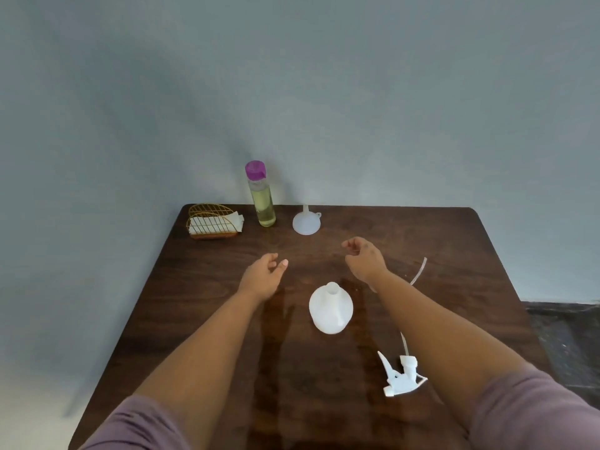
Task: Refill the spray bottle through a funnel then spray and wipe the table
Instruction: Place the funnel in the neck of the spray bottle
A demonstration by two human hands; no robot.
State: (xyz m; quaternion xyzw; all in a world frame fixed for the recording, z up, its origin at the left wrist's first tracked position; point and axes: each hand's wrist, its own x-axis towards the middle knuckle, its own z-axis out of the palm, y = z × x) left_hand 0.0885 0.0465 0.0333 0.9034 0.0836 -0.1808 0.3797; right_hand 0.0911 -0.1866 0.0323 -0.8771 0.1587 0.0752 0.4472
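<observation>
A white spray bottle body (330, 310) stands uncapped in the middle of the dark wooden table (201, 319). Its white trigger head (401, 375) lies on the table to the right, with the dip tube running under my right forearm. A white funnel (306, 222) rests wide end down near the back edge. Beside it stands a clear refill bottle (261, 196) of yellowish liquid with a purple cap. My left hand (263, 276) and my right hand (365, 258) hover over the table beyond the spray bottle, both empty with fingers loosely curled and apart.
A gold wire holder with white napkins (212, 222) sits at the back left corner. A grey-blue wall rises right behind the table. The table's right edge drops to a dark floor (565, 336).
</observation>
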